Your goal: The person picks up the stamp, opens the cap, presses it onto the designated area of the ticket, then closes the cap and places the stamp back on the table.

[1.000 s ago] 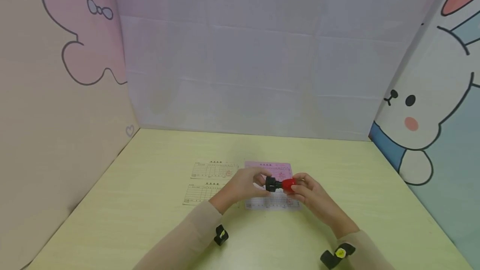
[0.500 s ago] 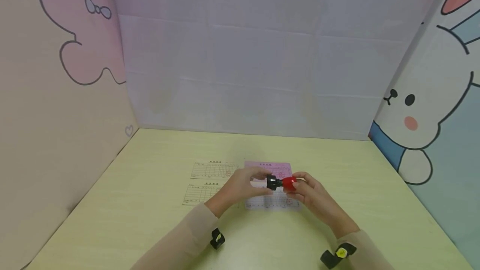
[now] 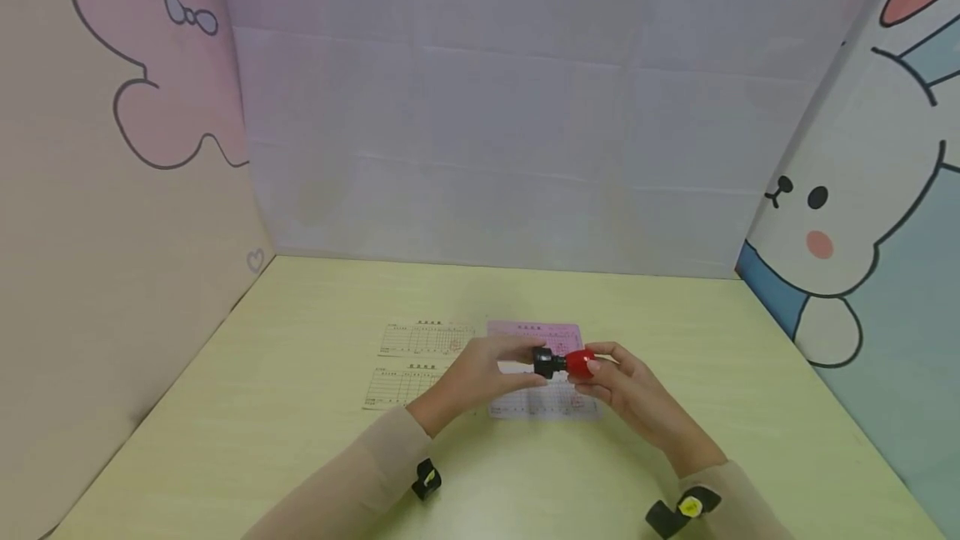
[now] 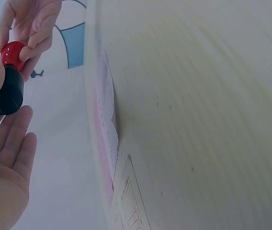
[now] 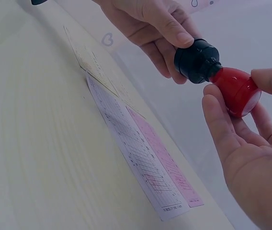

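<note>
Between both hands, over the papers, a stamp lies sideways in the air: its red bulb-shaped handle (image 3: 579, 364) points right and its round black head (image 3: 549, 362) left. My left hand (image 3: 474, 373) grips the black head between thumb and fingertips. With thumb and fingers, my right hand (image 3: 630, 390) holds the red handle. In the right wrist view a narrow black neck (image 5: 211, 67) shows where head and handle meet. Below lie a pink form (image 3: 532, 328) and a white form (image 3: 536, 407), both with red stamp marks.
Two more printed forms lie to the left, a back one (image 3: 420, 340) and a front one (image 3: 397, 388) partly covered by my left hand. The pale yellow table (image 3: 315, 315) ends at a white back wall (image 3: 480, 148). Cartoon-printed panels (image 3: 817, 265) flank it.
The stamp has risen slightly and shifted a little right in the head view. My left forearm has swung a little left. Both hands keep their hold on it.
</note>
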Tool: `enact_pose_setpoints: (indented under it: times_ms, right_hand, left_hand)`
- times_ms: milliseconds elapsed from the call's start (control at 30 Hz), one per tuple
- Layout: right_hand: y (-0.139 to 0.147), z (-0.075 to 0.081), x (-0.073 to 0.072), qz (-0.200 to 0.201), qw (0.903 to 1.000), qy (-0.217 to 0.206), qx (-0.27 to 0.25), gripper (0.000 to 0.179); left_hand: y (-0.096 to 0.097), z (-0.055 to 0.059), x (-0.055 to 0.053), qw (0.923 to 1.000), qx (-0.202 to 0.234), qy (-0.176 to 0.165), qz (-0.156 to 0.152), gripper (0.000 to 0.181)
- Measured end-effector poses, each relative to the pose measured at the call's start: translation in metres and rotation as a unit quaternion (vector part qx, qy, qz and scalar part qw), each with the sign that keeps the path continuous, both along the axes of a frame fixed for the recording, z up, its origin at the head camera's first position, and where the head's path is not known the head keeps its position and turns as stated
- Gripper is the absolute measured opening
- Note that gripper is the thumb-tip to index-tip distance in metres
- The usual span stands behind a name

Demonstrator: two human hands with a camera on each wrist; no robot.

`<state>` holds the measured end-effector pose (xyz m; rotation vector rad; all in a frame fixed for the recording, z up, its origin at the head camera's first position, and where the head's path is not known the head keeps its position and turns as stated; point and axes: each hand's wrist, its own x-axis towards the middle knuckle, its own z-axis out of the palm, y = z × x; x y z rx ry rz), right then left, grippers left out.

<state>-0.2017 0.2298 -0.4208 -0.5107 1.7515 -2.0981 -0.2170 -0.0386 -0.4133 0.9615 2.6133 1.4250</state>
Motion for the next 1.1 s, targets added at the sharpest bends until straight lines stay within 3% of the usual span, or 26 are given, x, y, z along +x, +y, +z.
enact_pose_setpoints:
  times_ms: [300,733,1100]
  right_hand:
    - [-0.0005,0.0017,0.0016,0.006,1.0,-0.001,0.002,0.039]
    - [-0.004,-0.0011,0.0029,0.009,0.9999,-0.003,-0.01,0.028]
    - [-0.0029,-0.0015,0.0055,0.017,0.9996,0.002,-0.021,0.033]
  left_hand:
    - [-0.0018,0.0024,0.0007,1.0,-0.001,0.0,-0.001,0.059]
    - [-0.0037,-0.0015,0.0012,0.9995,0.027,0.013,-0.004,0.059]
    - [-0.0017,-0.0011,0.0017,0.9995,0.015,0.027,-0.009,0.059]
